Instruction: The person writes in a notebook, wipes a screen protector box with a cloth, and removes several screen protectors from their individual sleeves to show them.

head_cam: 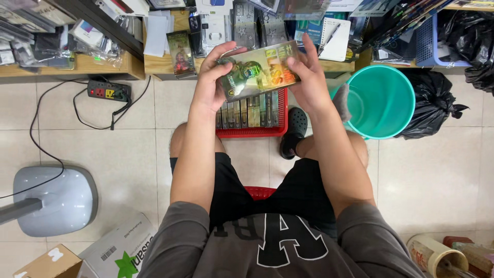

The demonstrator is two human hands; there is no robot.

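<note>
Both my hands hold a shiny holographic card box (260,73) wrapped in clear film, tilted and raised above my knees. My left hand (212,77) grips its left end with the thumb over the top edge. My right hand (307,72) grips its right end, fingers spread along the top. Directly below the box on the floor sits a red plastic basket (252,132) filled with several similar boxes standing on edge in a row.
A teal bucket (381,100) stands to the right, black rubbish bags (435,103) behind it. Low wooden shelves (103,64) hold packaged goods. A power strip (108,91) and a grey fan base (56,198) lie at left; cardboard boxes (116,252) at bottom left.
</note>
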